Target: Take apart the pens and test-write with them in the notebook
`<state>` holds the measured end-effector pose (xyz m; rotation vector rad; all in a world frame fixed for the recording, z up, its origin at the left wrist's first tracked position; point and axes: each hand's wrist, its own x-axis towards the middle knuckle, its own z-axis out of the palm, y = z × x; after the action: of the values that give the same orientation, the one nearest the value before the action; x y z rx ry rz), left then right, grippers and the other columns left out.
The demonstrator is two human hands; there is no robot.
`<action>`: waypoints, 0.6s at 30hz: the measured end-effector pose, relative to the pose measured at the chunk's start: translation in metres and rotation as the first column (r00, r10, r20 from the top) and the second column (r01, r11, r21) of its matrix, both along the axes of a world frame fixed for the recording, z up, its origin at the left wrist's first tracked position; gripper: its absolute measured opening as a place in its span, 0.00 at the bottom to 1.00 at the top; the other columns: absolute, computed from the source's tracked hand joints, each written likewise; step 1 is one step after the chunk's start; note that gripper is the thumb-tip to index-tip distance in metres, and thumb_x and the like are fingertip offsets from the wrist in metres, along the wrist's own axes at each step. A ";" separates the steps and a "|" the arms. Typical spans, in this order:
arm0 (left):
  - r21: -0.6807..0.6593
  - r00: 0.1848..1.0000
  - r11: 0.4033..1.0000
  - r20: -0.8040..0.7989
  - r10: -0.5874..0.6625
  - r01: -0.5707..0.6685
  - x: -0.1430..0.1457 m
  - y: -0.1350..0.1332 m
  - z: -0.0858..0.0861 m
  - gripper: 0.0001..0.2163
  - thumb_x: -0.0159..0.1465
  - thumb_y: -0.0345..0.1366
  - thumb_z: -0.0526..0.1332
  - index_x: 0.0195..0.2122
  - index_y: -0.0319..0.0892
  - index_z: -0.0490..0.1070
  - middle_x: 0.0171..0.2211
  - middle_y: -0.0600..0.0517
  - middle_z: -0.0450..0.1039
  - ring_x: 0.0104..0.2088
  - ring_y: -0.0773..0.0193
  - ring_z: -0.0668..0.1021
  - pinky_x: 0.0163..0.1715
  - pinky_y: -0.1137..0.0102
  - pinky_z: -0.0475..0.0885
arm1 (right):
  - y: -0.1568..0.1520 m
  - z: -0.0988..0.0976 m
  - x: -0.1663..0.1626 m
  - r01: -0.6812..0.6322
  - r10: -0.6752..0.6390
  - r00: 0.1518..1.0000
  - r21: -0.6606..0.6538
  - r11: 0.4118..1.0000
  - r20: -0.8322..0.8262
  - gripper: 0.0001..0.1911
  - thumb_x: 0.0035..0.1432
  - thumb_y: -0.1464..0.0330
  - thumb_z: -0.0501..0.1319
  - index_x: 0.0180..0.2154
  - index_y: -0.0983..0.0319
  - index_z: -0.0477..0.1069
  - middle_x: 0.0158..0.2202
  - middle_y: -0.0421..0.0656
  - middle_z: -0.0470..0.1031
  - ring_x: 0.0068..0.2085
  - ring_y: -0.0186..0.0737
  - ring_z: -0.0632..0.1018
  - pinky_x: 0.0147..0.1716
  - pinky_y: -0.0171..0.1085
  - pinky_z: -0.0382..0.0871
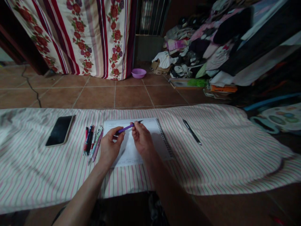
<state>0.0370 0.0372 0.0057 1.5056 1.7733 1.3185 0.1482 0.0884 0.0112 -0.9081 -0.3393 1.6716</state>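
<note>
A purple pen (127, 128) is held between both hands, above a spiral notebook (150, 157) that lies on striped cloth. My left hand (111, 145) pinches the pen's lower left end between thumb and fingers. My right hand (142, 138) grips it near the other end, where a dark tip points up and to the right. Left of the notebook lies a row of several pens (94, 142) in different colours. A single black pen (192, 131) rests on the cloth to the right.
A smartphone (60, 131) lies at the left on the striped cloth (223, 150). Beyond the cloth, a purple basin (138, 73) stands on the tiled floor near a floral curtain (94, 37). Piled clothes (178, 45) and a dark cable (33, 88) are farther off.
</note>
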 end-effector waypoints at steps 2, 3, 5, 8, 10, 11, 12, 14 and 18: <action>0.057 0.977 0.998 -0.215 -0.017 0.030 -0.001 -0.001 0.000 0.10 0.59 0.37 0.56 0.42 0.42 0.70 0.33 0.50 0.73 0.30 0.65 0.75 0.32 0.70 0.70 | 0.000 0.000 -0.001 0.000 0.000 1.000 0.001 1.000 0.012 0.07 0.43 0.70 0.66 0.23 0.63 0.68 0.27 0.38 0.75 0.21 0.23 0.68 0.18 0.23 0.61; 0.082 0.949 0.996 -0.316 -0.017 0.045 -0.002 -0.001 0.000 0.10 0.60 0.36 0.56 0.42 0.42 0.69 0.33 0.50 0.73 0.31 0.65 0.75 0.32 0.70 0.69 | -0.001 0.000 -0.002 -0.002 0.002 1.000 -0.002 1.000 0.019 0.07 0.42 0.69 0.66 0.23 0.63 0.69 0.26 0.38 0.74 0.22 0.23 0.68 0.18 0.23 0.61; 0.109 0.880 0.992 -0.474 0.003 0.055 -0.003 -0.002 -0.001 0.11 0.61 0.36 0.54 0.43 0.42 0.69 0.32 0.50 0.72 0.32 0.63 0.74 0.32 0.70 0.68 | -0.001 -0.001 -0.003 -0.006 0.006 0.999 -0.005 1.000 0.046 0.07 0.42 0.69 0.67 0.23 0.63 0.69 0.25 0.37 0.73 0.22 0.23 0.68 0.18 0.24 0.60; 0.125 0.790 0.992 -0.611 0.053 0.030 -0.002 -0.003 -0.001 0.11 0.63 0.37 0.52 0.44 0.42 0.69 0.35 0.48 0.73 0.35 0.61 0.75 0.33 0.70 0.67 | -0.002 -0.002 -0.004 -0.021 0.020 0.994 0.009 1.000 0.103 0.09 0.39 0.67 0.68 0.23 0.63 0.69 0.22 0.35 0.71 0.22 0.24 0.67 0.19 0.25 0.59; 0.135 0.741 0.991 -0.667 0.075 0.022 -0.001 -0.004 -0.001 0.12 0.64 0.37 0.51 0.44 0.42 0.69 0.36 0.48 0.73 0.36 0.61 0.75 0.32 0.71 0.66 | -0.004 -0.004 -0.005 -0.032 0.029 0.991 0.021 0.999 0.131 0.11 0.38 0.65 0.68 0.24 0.62 0.69 0.20 0.34 0.68 0.22 0.24 0.67 0.20 0.26 0.59; 0.139 0.724 0.990 -0.685 0.082 0.019 0.000 -0.005 0.000 0.12 0.64 0.37 0.51 0.44 0.42 0.69 0.37 0.48 0.73 0.35 0.61 0.75 0.32 0.71 0.66 | -0.005 -0.004 -0.005 -0.039 0.035 0.990 0.025 0.999 0.137 0.12 0.37 0.65 0.69 0.24 0.62 0.69 0.20 0.33 0.68 0.22 0.24 0.67 0.21 0.26 0.59; 0.141 0.711 0.990 -0.697 0.089 0.015 0.001 -0.005 0.000 0.12 0.64 0.37 0.50 0.44 0.42 0.69 0.36 0.48 0.74 0.35 0.61 0.75 0.31 0.71 0.65 | -0.006 -0.005 -0.006 -0.045 0.041 0.989 0.027 0.999 0.140 0.12 0.36 0.64 0.69 0.24 0.62 0.69 0.20 0.33 0.67 0.23 0.25 0.68 0.22 0.26 0.59; 0.142 0.695 0.990 -0.712 0.099 0.005 0.003 -0.006 0.001 0.12 0.64 0.37 0.50 0.44 0.42 0.69 0.36 0.49 0.74 0.33 0.62 0.75 0.28 0.72 0.64 | -0.008 -0.006 -0.006 -0.053 0.049 0.989 0.025 0.998 0.139 0.13 0.35 0.64 0.69 0.24 0.63 0.70 0.20 0.33 0.68 0.23 0.25 0.68 0.22 0.26 0.59; 0.109 0.680 0.994 -0.728 0.089 -0.014 0.004 -0.006 0.002 0.13 0.64 0.36 0.49 0.45 0.42 0.70 0.36 0.48 0.74 0.31 0.62 0.75 0.26 0.71 0.62 | -0.008 -0.005 -0.007 -0.042 0.038 0.986 0.020 0.999 0.160 0.13 0.34 0.64 0.69 0.24 0.63 0.71 0.20 0.34 0.68 0.23 0.25 0.68 0.23 0.27 0.59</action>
<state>0.0414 0.0311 0.0075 2.2784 2.2456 0.8559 0.1417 0.0806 0.0059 -1.0268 -0.4876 1.6317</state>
